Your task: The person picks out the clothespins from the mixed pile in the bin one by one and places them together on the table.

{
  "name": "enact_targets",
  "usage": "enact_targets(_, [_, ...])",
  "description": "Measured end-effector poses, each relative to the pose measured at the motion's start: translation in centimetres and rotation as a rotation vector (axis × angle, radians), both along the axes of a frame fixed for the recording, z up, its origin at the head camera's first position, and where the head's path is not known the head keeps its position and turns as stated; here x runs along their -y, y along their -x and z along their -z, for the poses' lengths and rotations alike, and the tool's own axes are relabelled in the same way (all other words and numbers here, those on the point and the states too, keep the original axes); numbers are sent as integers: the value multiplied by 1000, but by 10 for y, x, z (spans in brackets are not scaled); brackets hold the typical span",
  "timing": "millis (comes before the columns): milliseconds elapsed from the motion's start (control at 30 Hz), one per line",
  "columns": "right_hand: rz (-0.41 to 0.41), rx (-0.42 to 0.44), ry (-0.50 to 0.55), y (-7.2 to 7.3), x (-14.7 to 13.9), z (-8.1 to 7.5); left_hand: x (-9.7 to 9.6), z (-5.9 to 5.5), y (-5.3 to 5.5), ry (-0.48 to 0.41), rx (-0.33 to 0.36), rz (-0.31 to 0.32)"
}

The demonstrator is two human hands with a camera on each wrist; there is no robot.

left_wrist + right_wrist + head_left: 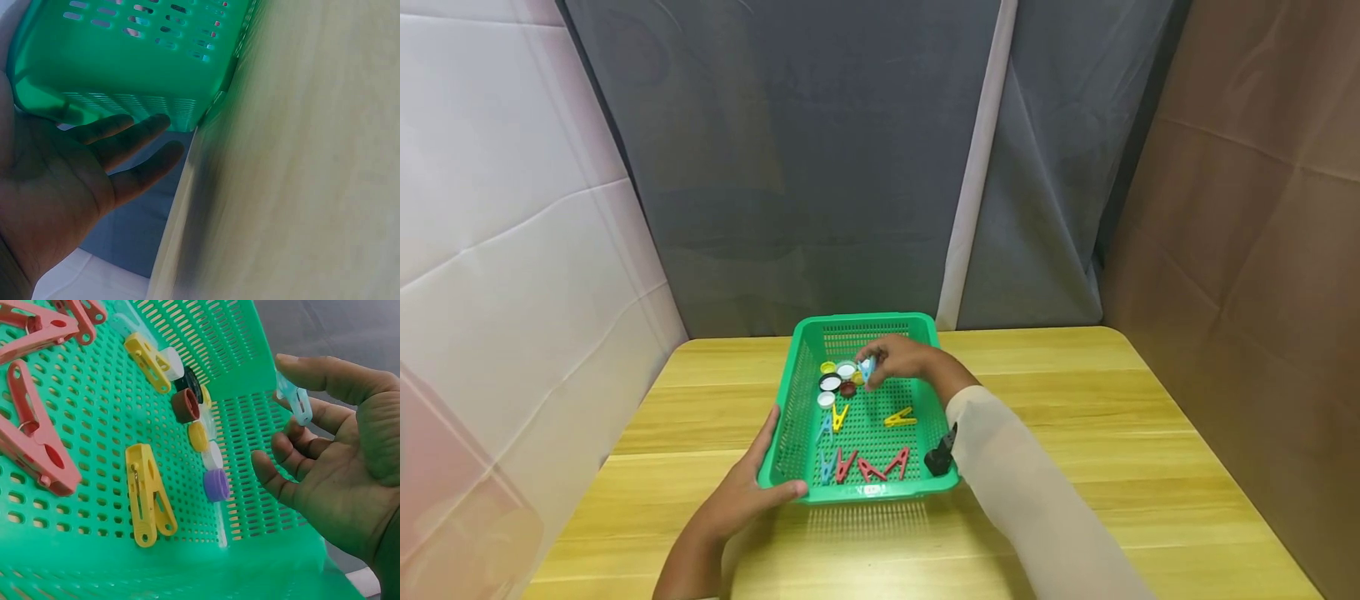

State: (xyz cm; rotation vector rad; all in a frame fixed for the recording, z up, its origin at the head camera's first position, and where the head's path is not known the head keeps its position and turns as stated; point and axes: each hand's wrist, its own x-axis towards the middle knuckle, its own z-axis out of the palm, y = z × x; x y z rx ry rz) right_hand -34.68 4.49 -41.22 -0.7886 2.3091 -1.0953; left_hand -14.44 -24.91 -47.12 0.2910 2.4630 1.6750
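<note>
As the green basket (831,493) is braced at its near left corner by the left hand (741,496), thumb on the rim and fingers laid straight along the outer wall, a light-blue clothes peg (295,400) is pinched in the right hand (901,358), above the basket's far half beside the caps. The peg is best moved from above, so that neither the brown cap (185,405) nor its neighbours are nudged. The right rim, crossed by the forearm, should be cleared; room is offered by open mesh between caps and lone yellow peg (899,418).
</note>
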Motion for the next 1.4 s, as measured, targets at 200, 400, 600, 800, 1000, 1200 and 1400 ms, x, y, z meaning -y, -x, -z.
enact_targets(200, [10,-20,-14,-7,-1,-14,-1,0,-1,6,-15,6])
enact_targets(400, [2,-74,-11,-11,-5,-28,-1,-2,-2,11,-16,7])
enact_targets(600, [-23,-86,13,-17,-11,-45,-1,-3,-2,15,-21,2])
enact_targets(800, [-23,-110,22,-20,-27,-55,2,-4,-1,24,-17,-1])
enact_targets(1000, [-36,-121,32,-23,-47,-55,4,-2,-1,14,-8,-2])
enact_targets(1200, [-18,-132,114,-34,-69,-49,4,-2,-1,27,-1,-7])
enact_targets(1400, [-15,-226,133,-48,-86,-40,5,-3,-1,30,1,-1])
